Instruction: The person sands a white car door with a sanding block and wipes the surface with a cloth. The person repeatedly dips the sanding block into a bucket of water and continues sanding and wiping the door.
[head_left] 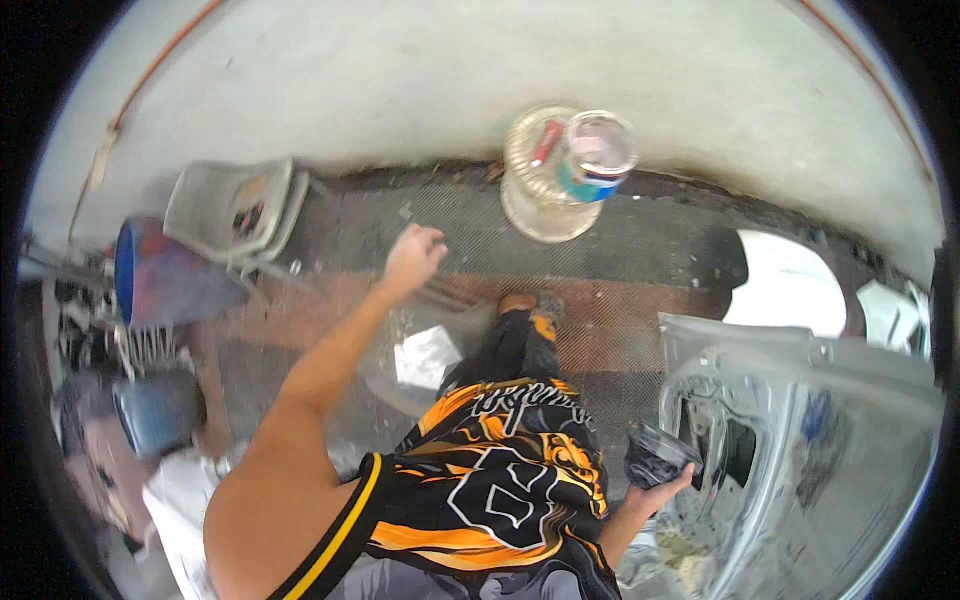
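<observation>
In my right hand [662,490] is a clear plastic cup [660,455] with something dark in it. The fingers reach around its underside and far side, close to a grey car door panel [770,440] standing at the right. My left arm stretches forward, and the left hand [413,262] hangs in the air above the floor. Its fingers are loosely bent and a little apart, with nothing visible in them. Below that hand a white sheet [428,358] lies on a pale, roundish surface.
Against the far wall, a white round stand [540,215] carries an open paint can [600,160] and a small red item [547,143]. At the left are a pale plastic chair [225,210], a blue-rimmed drum [165,270] and a blue-grey container [160,412]. A white panel [785,283] lies far right.
</observation>
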